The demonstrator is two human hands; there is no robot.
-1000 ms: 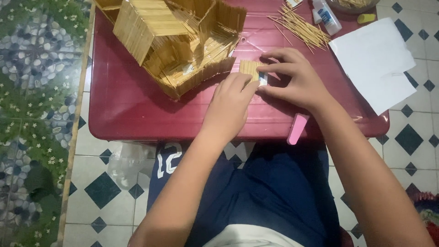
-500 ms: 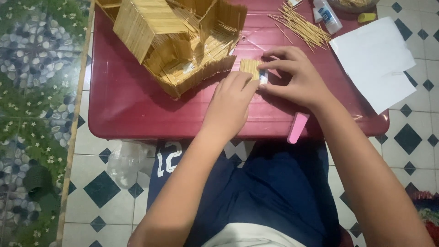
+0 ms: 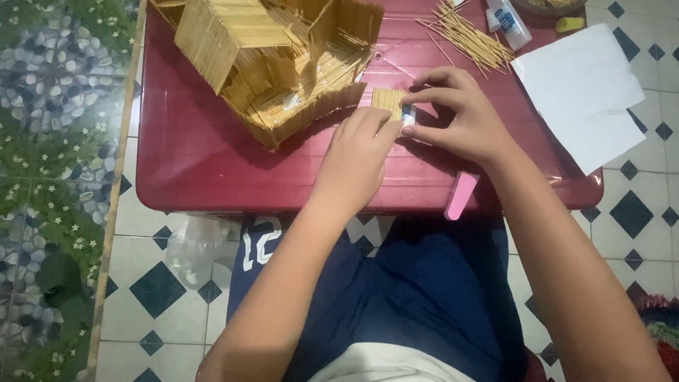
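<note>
On a dark red plastic table (image 3: pixel 198 163) lies a small flat panel of glued sticks (image 3: pixel 387 99). My left hand (image 3: pixel 357 159) presses its fingertips on the panel's near edge. My right hand (image 3: pixel 460 117) curls over the panel's right side, fingers touching it and a small white and blue object (image 3: pixel 408 113) beside it. A large model house of thin sticks (image 3: pixel 276 56) stands just left of the panel.
Loose sticks (image 3: pixel 470 39) lie at the back right, by a glue bottle (image 3: pixel 508 20) and a yellow cap (image 3: pixel 569 23). White paper (image 3: pixel 587 92) hangs over the right edge. A pink file (image 3: pixel 461 196) juts off the front edge. Tiled floor surrounds the table.
Both hands stay on the small stick panel with only slight finger shifts. Nothing else has moved.
</note>
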